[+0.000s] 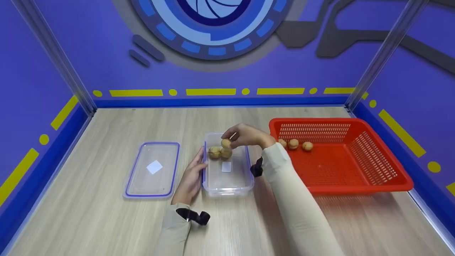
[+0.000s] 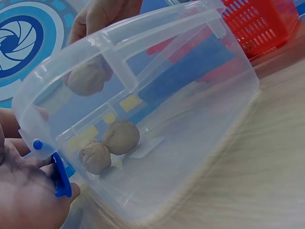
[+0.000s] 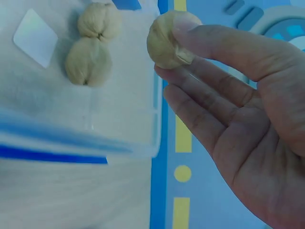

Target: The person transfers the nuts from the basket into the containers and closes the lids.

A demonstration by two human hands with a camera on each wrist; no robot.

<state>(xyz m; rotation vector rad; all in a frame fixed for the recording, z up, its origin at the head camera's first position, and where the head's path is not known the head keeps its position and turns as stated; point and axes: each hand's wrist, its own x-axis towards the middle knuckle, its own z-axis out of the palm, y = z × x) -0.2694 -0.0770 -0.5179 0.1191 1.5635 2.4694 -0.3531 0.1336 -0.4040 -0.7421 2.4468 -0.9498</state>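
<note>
My right hand (image 1: pixel 246 135) pinches a walnut (image 3: pixel 167 40) between thumb and fingers, above the far end of a clear plastic container (image 1: pixel 227 181). Inside the container two walnuts (image 2: pixel 121 137) lie side by side near its far left corner. My left hand (image 1: pixel 192 179) rests along the container's left side, fingers extended against the outer wall and thumb near the rim. A blue latch (image 2: pixel 61 176) hangs down by that hand in the left wrist view. A white square label (image 1: pixel 226 166) shows on the container's floor.
A red plastic basket (image 1: pixel 355 189) stands to the right, with several walnuts (image 1: pixel 307 145) toward its left side. Left of the container, a clear lid (image 1: pixel 153 183) with a blue seal lies flat on the wooden table (image 1: pixel 96 209). Blue-purple panels (image 1: pixel 106 71) enclose the table's back and sides.
</note>
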